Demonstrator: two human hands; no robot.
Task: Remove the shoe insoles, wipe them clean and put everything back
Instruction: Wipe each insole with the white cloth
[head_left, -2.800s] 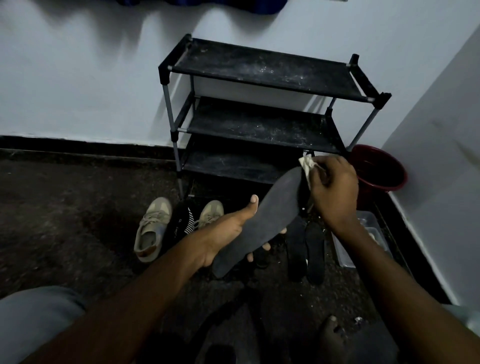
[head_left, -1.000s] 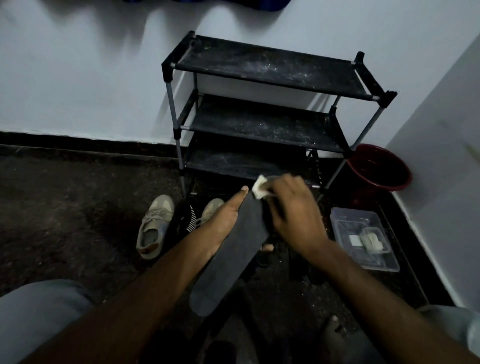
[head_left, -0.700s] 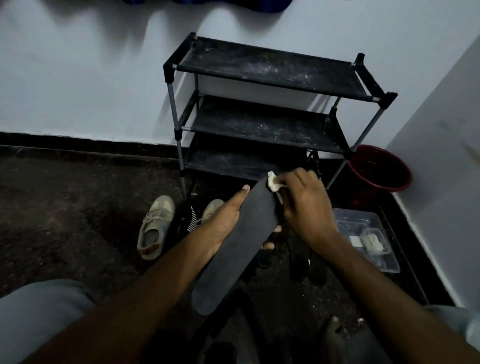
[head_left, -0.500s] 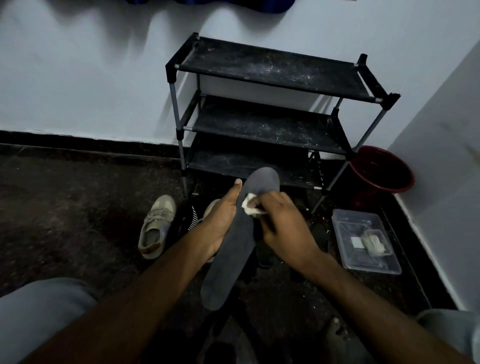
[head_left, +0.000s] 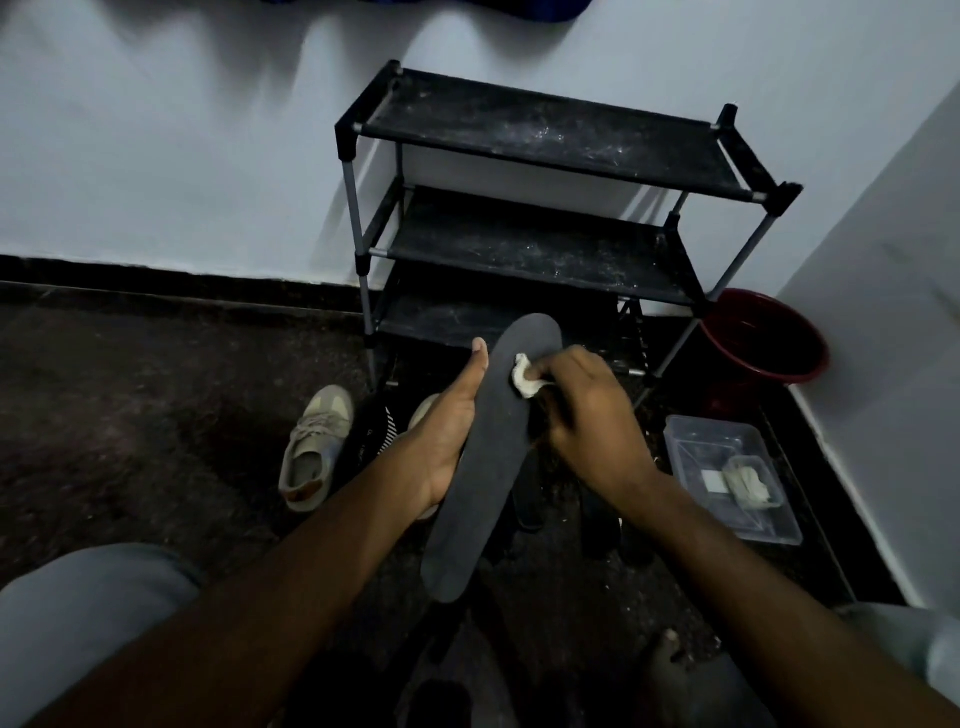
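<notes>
left hand holds insole | right hand pinches white cloth against insole's upper part

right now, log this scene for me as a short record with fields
left hand: holds the dark insole from beneath, thumb along its edge
right hand: pinches a white wipe against the insole's upper part
floor left: beige shoe
floor right: clear tray, red bucket
behind: black shoe rack, shelves dusty
task stage: wiping under way
</notes>
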